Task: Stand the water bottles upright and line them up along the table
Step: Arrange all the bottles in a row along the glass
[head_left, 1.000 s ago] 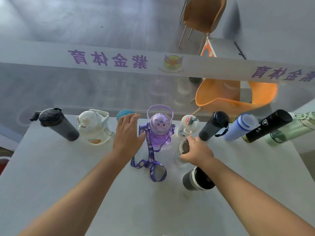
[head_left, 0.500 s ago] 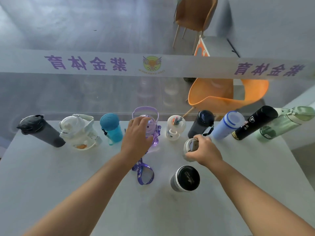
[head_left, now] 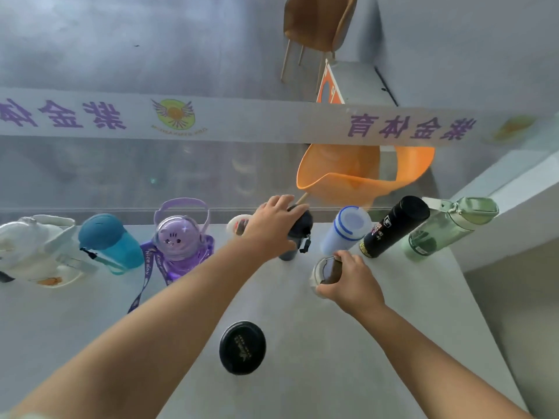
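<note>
grey floor (head_left: 151, 40), orange chair (head_left: 363, 173), perhaps glass partition (head_left: 90, 176).

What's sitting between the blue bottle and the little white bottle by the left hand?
In the head view, the purple cat-faced bottle stands between the blue bottle and the white bottle.

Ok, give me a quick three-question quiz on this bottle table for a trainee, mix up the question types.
1. True or false: the left hand is on the dark bottle in the back row.
2. Multiple choice: what does the right hand grip?
A. the green bottle
B. the small grey-lidded bottle
C. the blue cup
3. Fill in: the black-lidded bottle stands alone, ____ the back row, nearer the person.

Key: 1 true; 2 B; 3 outside.
</note>
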